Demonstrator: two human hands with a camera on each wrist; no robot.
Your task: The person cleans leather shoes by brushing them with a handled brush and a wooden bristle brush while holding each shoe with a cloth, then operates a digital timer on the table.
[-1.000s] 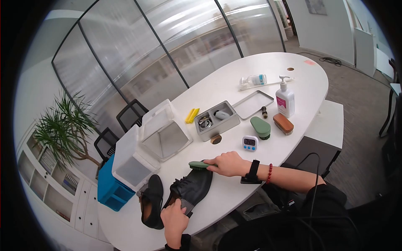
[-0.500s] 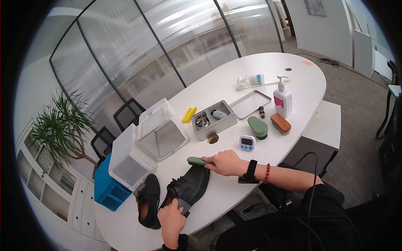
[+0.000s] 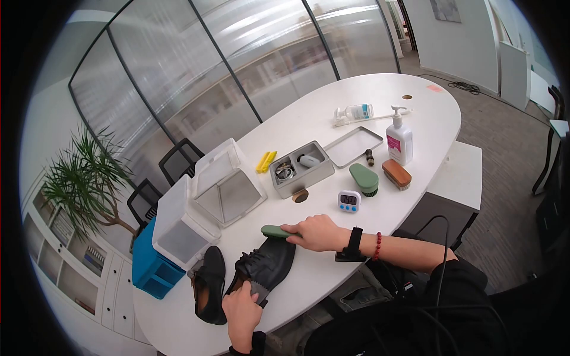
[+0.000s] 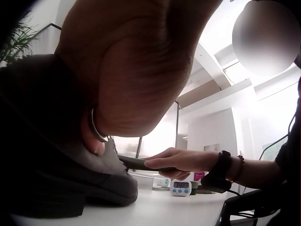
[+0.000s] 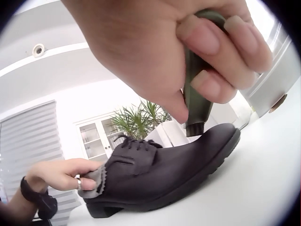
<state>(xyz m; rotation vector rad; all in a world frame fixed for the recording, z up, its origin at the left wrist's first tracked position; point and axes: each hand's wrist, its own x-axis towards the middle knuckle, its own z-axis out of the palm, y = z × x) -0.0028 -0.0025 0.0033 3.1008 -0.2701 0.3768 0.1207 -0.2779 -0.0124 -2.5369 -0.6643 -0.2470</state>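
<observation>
1. While the heel of a black lace-up shoe (image 3: 274,261) is pinched by the left hand (image 3: 240,311), a green-handled brush (image 3: 273,231) is gripped over its toe by the right hand (image 3: 320,232).
2. Fingers of the right hand are curled closely round the brush handle. The bristles are pointed down at the toe; whether the leather is touched cannot be told.
3. Fingers of the left hand are partly bent at the shoe's opening, with a ringed finger pressed on a light grey, jagged-edged patch (image 5: 96,181) at the heel.
4. The held shoe is set on a white table (image 3: 320,282), near its edge; just beside it, a second black shoe (image 3: 210,273) is placed with its opening up.
5. Beyond the shoes, a blue box (image 3: 155,261) and two white containers (image 3: 187,228) are seen.
6. Farther along, a metal tin (image 3: 309,182), in which small items are kept apart by a divider, is flanked by a yellow object (image 3: 266,161) and a shallow tray (image 3: 354,146).
7. Nearer the right hand, a small timer (image 3: 349,202), an oval green brush (image 3: 363,179), a wooden-backed brush (image 3: 396,174) and a white pump bottle (image 3: 399,142) are grouped.
</observation>
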